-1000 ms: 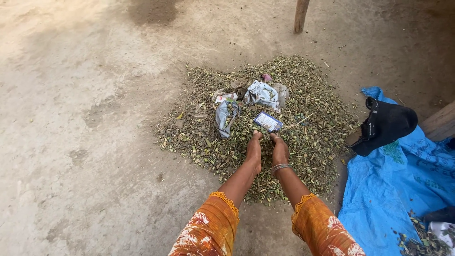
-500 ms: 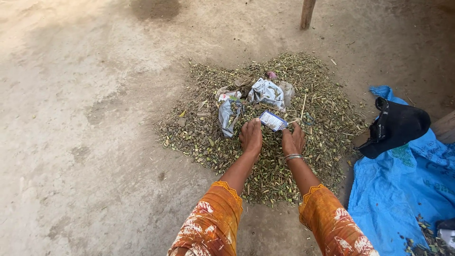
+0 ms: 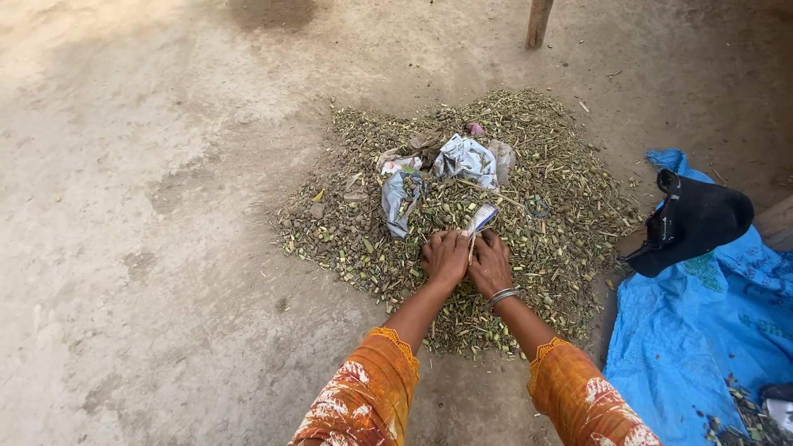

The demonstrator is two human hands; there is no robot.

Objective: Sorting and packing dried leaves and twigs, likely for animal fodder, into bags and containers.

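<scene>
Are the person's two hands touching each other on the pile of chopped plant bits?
Touching. The head view shows the left hand and right hand pressed side by side, no gap.

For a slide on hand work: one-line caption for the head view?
Both hands, left and right, press together into a pile of chopped green stalks beside a small packet.
</scene>
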